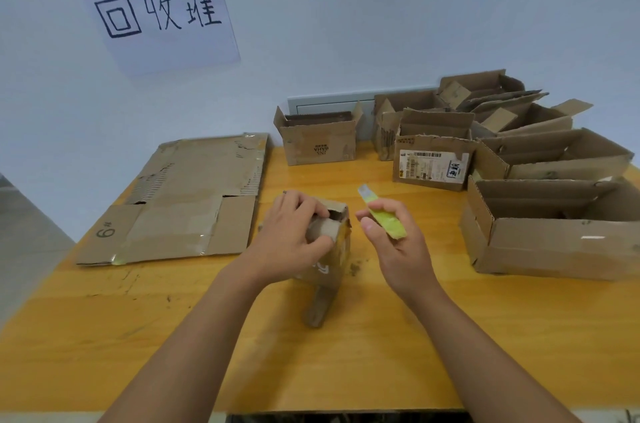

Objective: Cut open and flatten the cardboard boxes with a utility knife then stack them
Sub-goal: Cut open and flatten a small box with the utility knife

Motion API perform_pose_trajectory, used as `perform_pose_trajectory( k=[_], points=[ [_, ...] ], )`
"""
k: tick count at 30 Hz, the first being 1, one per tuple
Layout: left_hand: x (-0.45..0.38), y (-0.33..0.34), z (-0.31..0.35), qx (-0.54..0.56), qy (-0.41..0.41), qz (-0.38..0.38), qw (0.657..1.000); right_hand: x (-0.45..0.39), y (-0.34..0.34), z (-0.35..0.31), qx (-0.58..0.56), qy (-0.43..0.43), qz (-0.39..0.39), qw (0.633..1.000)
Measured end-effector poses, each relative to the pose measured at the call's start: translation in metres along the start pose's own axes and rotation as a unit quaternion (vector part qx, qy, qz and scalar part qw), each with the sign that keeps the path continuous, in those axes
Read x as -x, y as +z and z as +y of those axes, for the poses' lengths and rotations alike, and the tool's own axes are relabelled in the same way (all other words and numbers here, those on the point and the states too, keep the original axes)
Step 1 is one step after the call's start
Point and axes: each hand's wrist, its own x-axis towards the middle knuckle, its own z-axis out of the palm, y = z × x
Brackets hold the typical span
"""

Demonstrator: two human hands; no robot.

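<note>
The left hand [294, 232] grips the top of a small cardboard box [334, 249] standing near the middle of the yellow tabletop [381, 353]; the fingers curl over the open upper edge, and the thumb presses the near side. One flap of this box lies on the tabletop toward the person. The right hand [398, 246] holds a yellow-green utility knife [384, 215] just beside the box, apart from it, with the tip pointing up and away. The tip is blurred, so the blade extension cannot be confirmed.

A flattened cardboard sheet [183, 201], marked "6#", lies flat at the left of the tabletop, its far edge against the wall. Several open boxes stand at the right and rear: a large open box [554, 242] nearest at the right edge, a box with a shipping label [433, 163] behind it, and a box with printed lettering [318, 142] near the wall. A paper sign [156, 14] with handwritten characters hangs on the wall above the sheet.
</note>
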Motion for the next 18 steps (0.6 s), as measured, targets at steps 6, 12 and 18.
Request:
perform_pose_trajectory(
  k=[6, 12, 18],
  points=[
    [0.001, 0.003, -0.006, 0.024, 0.043, 0.004, 0.999, -0.003, 0.002, 0.007, 0.14, -0.054, -0.096, 0.984],
    [0.004, 0.009, -0.011, -0.023, 0.124, 0.076, 0.989, -0.003, 0.004, 0.019, 0.278, -0.114, -0.094, 0.949],
    [-0.002, 0.017, -0.014, -0.034, 0.109, 0.086, 0.99, 0.004, 0.005, 0.007, 0.133, -0.029, -0.056, 0.989]
  ],
)
